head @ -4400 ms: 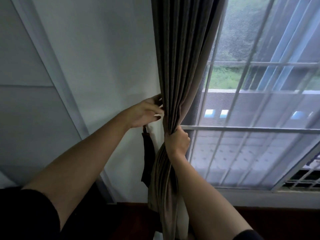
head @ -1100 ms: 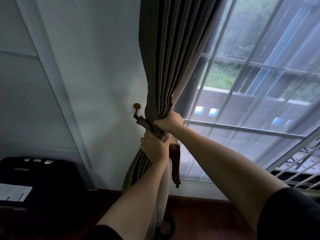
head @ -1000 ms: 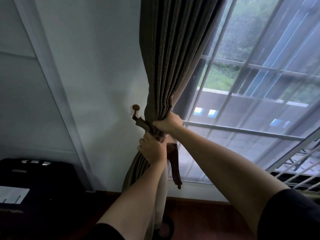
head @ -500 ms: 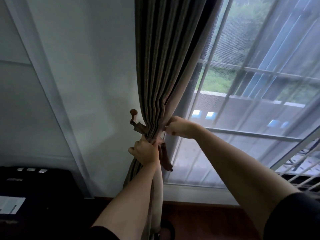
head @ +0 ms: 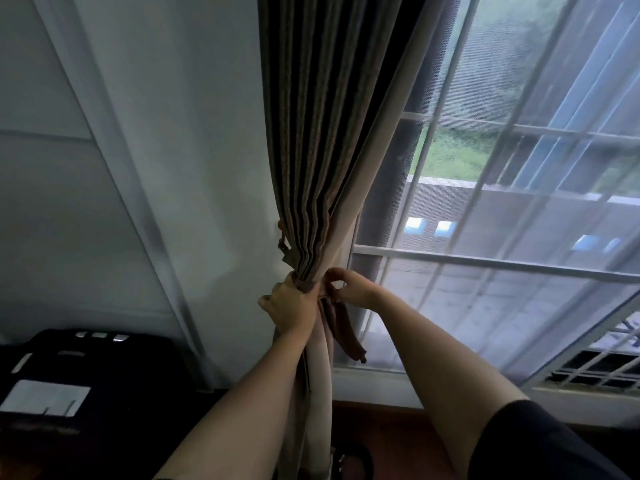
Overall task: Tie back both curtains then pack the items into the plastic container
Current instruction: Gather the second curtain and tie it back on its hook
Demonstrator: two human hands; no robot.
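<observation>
left hand (head: 289, 308) clenched round gathered curtain (head: 322, 140) | right hand (head: 349, 285) fingers pinching tieback (head: 341, 323)

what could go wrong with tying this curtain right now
The brown fabric tieback strap has a loose end hanging free, so the knot may slip before it is cinched. The left hand alone bunches the striped brown curtain; if its grip eases, the pleats may spread while the right hand works the strap.

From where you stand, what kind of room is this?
Probably a lived-in room of a home, perhaps a bedroom. A long brown pleated curtain hangs beside a large barred window above a reddish wooden floor, and both hands grip the curtain.
</observation>
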